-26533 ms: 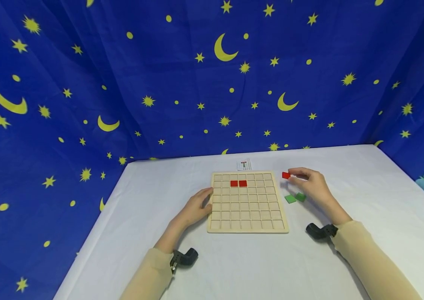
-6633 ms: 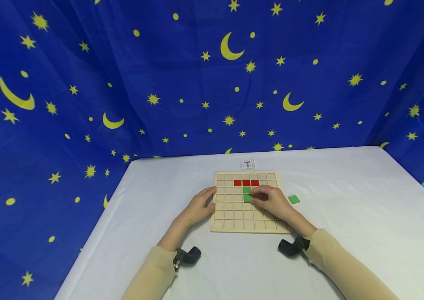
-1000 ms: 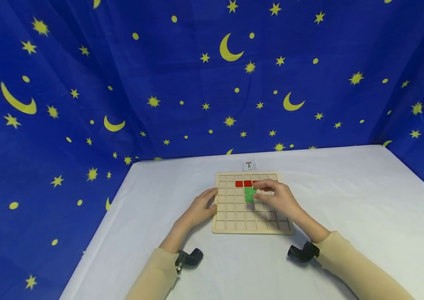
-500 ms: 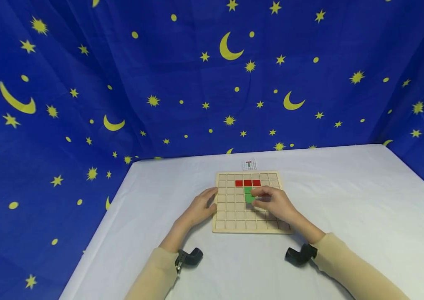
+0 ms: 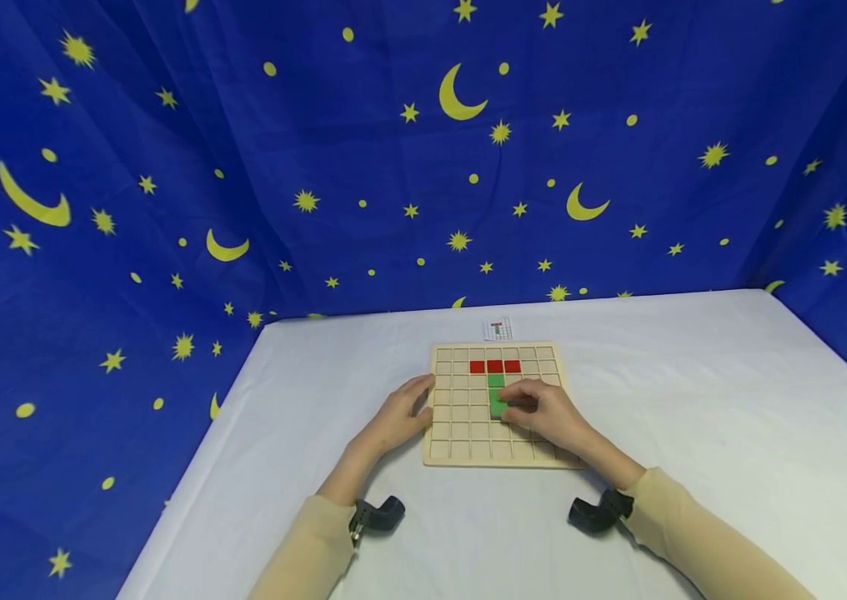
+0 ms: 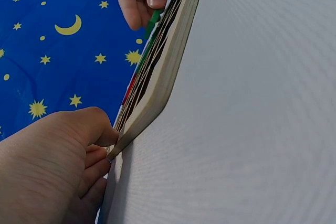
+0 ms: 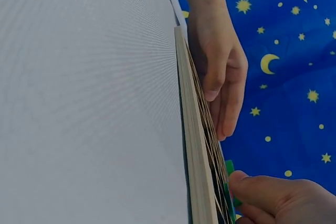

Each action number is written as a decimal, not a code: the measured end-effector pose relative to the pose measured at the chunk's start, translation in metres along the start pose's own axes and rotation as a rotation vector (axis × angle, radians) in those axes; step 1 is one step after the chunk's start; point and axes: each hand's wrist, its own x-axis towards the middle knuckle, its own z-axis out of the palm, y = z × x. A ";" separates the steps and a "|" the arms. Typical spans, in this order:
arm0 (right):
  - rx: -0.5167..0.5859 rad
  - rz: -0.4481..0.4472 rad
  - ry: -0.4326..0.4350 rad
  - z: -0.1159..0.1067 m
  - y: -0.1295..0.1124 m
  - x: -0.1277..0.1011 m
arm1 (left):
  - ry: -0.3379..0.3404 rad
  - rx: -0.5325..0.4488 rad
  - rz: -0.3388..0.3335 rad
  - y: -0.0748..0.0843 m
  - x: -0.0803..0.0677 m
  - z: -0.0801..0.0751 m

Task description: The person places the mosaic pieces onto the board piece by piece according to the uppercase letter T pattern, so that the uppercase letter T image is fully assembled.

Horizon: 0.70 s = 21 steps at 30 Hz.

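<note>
Board [image 5: 468, 417]: pale wooden grid on white table [image 5: 694, 417], three red tiles [image 5: 494, 366] in a row, green tiles [image 5: 497, 393] stacked below centre. Right hand [image 5: 543, 412] fingertips pinch lowest green tile; left hand [image 5: 393, 417] fingers relaxed against board's left edge.

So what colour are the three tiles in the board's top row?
Red tiles; the head view shows them best.

The head camera looks forward and down from above onto the worktop [image 5: 694, 375] and the wooden grid board [image 5: 461, 433], at middling range. Each wrist camera sits low and close, sighting edge-on along that same board [image 6: 157, 77] [image 7: 197, 145], which all three views share.
</note>
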 end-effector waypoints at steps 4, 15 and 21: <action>-0.034 -0.039 -0.004 0.002 0.003 0.000 | -0.005 0.001 -0.006 0.000 0.000 0.000; -0.092 -0.094 0.028 0.002 0.006 0.002 | 0.003 0.013 0.000 0.004 0.002 -0.002; -0.099 -0.121 0.016 0.002 0.004 0.001 | 0.010 0.009 0.013 0.002 0.001 -0.001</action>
